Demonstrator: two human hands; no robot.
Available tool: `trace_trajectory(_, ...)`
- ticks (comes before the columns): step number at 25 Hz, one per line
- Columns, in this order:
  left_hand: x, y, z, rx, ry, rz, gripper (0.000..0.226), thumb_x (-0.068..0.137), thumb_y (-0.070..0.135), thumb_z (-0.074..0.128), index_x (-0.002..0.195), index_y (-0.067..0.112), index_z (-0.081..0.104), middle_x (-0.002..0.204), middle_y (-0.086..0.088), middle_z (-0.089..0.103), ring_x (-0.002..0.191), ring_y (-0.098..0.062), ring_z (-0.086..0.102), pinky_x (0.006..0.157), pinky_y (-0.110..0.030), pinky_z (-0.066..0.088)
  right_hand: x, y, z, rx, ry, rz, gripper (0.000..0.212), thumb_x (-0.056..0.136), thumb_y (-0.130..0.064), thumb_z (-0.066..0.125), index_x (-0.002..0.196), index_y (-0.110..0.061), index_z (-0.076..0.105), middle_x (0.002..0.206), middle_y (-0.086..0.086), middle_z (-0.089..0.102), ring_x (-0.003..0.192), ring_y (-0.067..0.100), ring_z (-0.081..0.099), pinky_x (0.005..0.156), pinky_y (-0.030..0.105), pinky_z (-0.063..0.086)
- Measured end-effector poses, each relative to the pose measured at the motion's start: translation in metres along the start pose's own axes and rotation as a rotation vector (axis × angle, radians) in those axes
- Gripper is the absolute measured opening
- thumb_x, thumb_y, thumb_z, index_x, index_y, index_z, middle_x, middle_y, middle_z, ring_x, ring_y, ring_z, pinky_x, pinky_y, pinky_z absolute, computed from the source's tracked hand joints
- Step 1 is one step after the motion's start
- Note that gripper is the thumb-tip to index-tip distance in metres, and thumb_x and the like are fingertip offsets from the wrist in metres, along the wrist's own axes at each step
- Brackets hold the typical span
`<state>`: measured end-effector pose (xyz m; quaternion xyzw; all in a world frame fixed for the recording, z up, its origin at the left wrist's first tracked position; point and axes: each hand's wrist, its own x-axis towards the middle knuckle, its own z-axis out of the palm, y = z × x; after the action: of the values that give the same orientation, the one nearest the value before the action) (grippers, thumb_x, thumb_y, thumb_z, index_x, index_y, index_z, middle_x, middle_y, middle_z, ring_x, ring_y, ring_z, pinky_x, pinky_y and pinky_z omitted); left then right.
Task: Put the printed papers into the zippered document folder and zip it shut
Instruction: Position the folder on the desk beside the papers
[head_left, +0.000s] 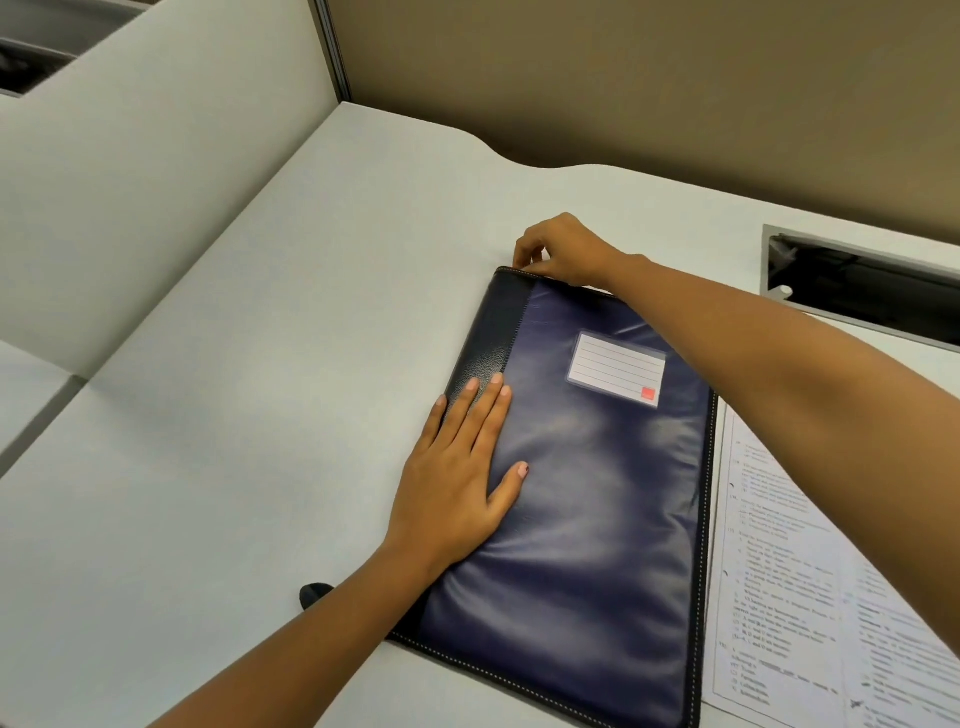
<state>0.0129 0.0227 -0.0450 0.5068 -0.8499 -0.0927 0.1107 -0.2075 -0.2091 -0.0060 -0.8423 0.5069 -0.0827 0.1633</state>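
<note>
Pinching the zipper pull at the document folder (582, 493) top edge with right hand (563, 249); left hand (457, 478) pressing flat, released; printed papers (789, 571) waiting lower right, needing unzipping first.

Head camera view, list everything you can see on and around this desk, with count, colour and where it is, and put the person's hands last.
Desk: one, pale grey, fills most of the view.
Folder: one, dark blue with black spine and edging, lying flat at centre right of the desk.
Label: one, white with lines and a small red square, on the folder's cover.
Printed papers: a few overlapping sheets, white with black text, on the desk right of the folder, partly under its edge.
Cable slot: one, grey frame with dark opening, far right of the desk.
Partition walls: beige behind, pale grey on the left.
Left hand: flat on the folder's left side.
Right hand: fingers pinched at the folder's far left corner.
</note>
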Motion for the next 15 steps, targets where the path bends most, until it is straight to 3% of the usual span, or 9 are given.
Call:
trace_trajectory(7,0.001,0.001,-0.001,-0.003,0.007,-0.025,0.068,0.095,0.053,0.029,0.151,0.023,0.008,0.159,0.007,0.007,0.145,-0.008,0.000,0.119,-0.038,0.012,-0.019,0.005,-0.012,-0.226,0.027,-0.213,0.008,0.085,-0.007,0.062,0.083,-0.005,0.069,0.086,0.010,0.067,0.077,0.029,0.061,0.069,0.038,0.051)
trace_trajectory(15,0.001,0.001,0.000,0.005,0.011,-0.036,0.068,0.094,0.054,0.029,0.151,0.023,0.008,0.159,0.007,0.007,0.145,-0.008,0.001,0.119,-0.038,0.012,-0.073,0.038,-0.024,-0.422,0.065,-0.250,0.008,0.088,-0.007,0.061,0.081,-0.006,0.066,0.084,0.010,0.065,0.078,0.033,0.062,0.059,0.036,0.049)
